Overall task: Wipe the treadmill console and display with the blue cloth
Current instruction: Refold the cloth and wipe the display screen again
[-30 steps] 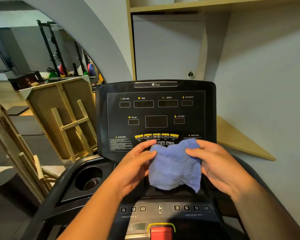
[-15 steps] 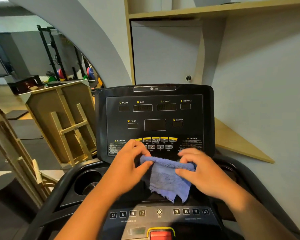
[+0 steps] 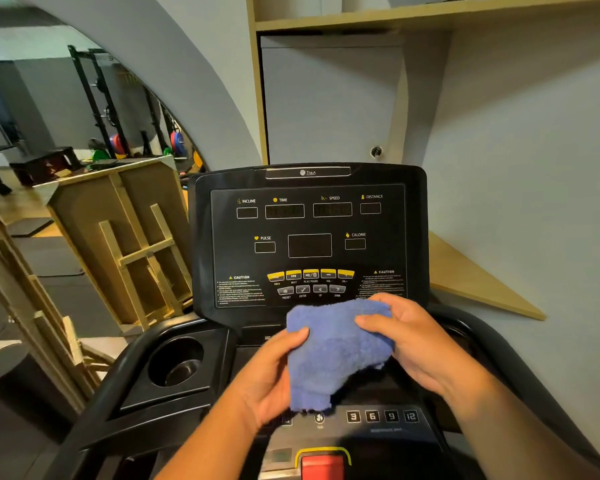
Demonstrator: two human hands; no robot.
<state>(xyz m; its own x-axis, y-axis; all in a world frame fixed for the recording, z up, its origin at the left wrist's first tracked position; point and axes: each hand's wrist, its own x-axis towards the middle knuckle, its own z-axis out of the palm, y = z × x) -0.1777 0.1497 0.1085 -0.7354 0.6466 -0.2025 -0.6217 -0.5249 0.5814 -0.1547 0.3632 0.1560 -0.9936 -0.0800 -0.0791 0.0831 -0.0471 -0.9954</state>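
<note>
Both hands on the blue cloth (image 3: pixel 336 348), held in the air just in front of the lower edge of the display (image 3: pixel 309 244). Left hand (image 3: pixel 274 379) under and beside the cloth's left edge, fingers curled round it, thumb on top near the upper corner. Right hand (image 3: pixel 409 341) over the cloth's right side, fingers laid across the top and pinching the fold. Gripped this way, most likely, to bunch the fabric into a thick pad before pressing it to the panel. Cloth itself a soft terry towel, mid-blue, doubled over, rumpled, one frayed corner hanging toward the lower console (image 3: pixel 381 417) with its numbered keys. Whether damp or dry, impossible to tell. Not yet touching the panel, by the look of it. Behind, a dark glossy face with unlit windows marked incline, time, speed, distance, pulse and calorie, plus a row of yellow buttons (image 3: pixel 310 274) just above the cloth. Further out, a round cup holder (image 3: pixel 177 363) to the left and a red safety key (image 3: pixel 323 467) at the near edge.
</note>
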